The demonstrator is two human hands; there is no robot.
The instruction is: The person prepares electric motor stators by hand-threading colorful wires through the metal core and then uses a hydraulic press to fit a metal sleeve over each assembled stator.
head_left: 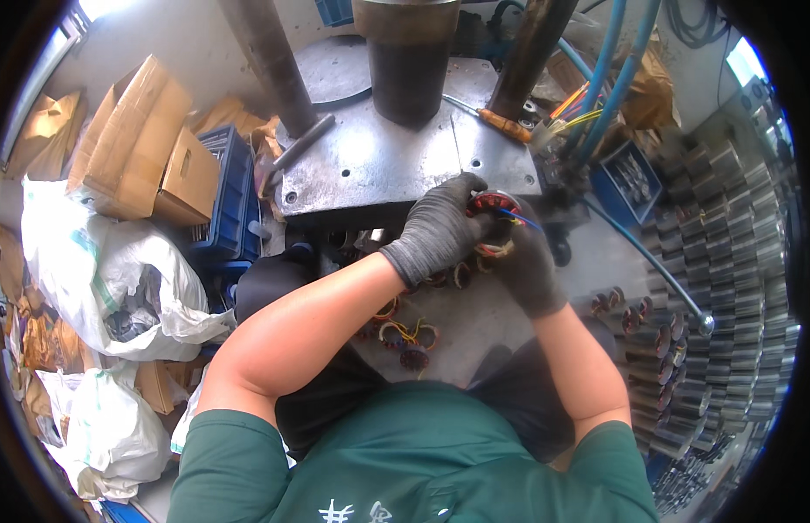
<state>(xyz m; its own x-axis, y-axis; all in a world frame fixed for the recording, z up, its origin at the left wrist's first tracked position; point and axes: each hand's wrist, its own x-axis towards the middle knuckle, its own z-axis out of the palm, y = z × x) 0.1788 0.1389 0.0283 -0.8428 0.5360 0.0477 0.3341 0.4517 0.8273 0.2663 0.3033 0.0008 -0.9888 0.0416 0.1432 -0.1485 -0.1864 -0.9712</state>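
Observation:
Between my two gloved hands is a motor stator [494,202], a ring with red insulation, windings and blue and yellow leads. My left hand [441,228], in a grey knit glove, is closed on its left side. From the right, my right hand [528,268], in a darker glove, has its fingers curled round the ring; its fingertips are partly hidden. Both hands are just in front of the near edge of the press's steel plate [396,174]. Below them on the floor lie more wound stators [411,336] with yellow leads, partly covered by my left arm.
A press ram [405,65] stands over the plate between two columns. On the plate lie a metal bar [305,141] and a wooden-handled screwdriver [505,125]. Cardboard boxes [130,131], a blue crate [235,196] and white sacks [100,261] are left; stacked metal cylinders [718,261] fill the right.

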